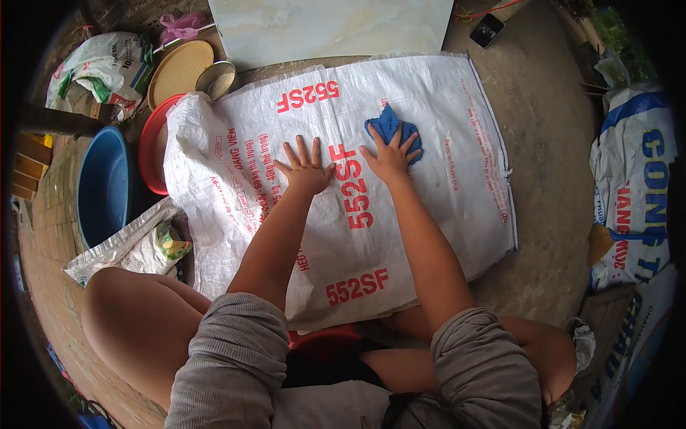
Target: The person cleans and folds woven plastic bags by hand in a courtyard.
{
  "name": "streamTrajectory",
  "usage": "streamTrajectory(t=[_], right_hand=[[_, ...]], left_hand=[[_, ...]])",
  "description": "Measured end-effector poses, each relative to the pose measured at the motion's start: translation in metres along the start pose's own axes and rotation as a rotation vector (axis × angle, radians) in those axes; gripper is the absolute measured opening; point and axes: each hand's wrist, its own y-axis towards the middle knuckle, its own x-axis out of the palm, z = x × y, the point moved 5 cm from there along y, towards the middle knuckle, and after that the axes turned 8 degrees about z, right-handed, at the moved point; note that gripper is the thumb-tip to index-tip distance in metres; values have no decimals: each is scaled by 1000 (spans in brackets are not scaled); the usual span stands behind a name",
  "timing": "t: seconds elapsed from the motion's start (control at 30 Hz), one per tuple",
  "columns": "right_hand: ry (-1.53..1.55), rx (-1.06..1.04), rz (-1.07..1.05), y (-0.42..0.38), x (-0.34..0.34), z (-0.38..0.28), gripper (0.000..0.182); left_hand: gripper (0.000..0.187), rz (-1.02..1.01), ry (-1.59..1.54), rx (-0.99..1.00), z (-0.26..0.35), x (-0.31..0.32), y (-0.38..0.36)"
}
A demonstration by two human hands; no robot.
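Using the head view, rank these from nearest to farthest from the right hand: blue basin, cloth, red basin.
From the right hand:
1. Cloth: directly under the hand.
2. Red basin: off to the left.
3. Blue basin: farther left, beyond the red one.

On my feed I note an apparent household yard: grey concrete floor (554,150), round blue plastic basin (102,186), red-printed white woven-plastic sack (331,222).

free room above white sack (327,214), blue basin (104,187) left, marbled panel (330,30) blocking beyond
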Motion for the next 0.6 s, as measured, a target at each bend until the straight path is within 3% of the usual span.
streamTrajectory(t=[0.1, 0.33, 0.4, 0.5, 0.53, 0.6], right_hand=[[22, -153, 85, 6, 0, -3, 59], [97, 112, 134, 37, -6, 25, 44], [153, 40, 216, 37, -10, 21, 42], [438, -310, 352, 16, -10, -21, 43], [567, -302, 270, 2, -6, -46, 42], [613, -495, 247, -33, 13, -98, 37]], left_hand=[[81, 31, -6, 14, -1, 3, 0], [81, 13, -10, 15, -3, 5, 1], [81, 24, -4, 13, -2, 6, 2], [80, 36, -22, 16, -2, 5, 2], [80, 33, -23, 15, -1, 8, 4], [81, 4, 174, -2, -2, 17, 9]])
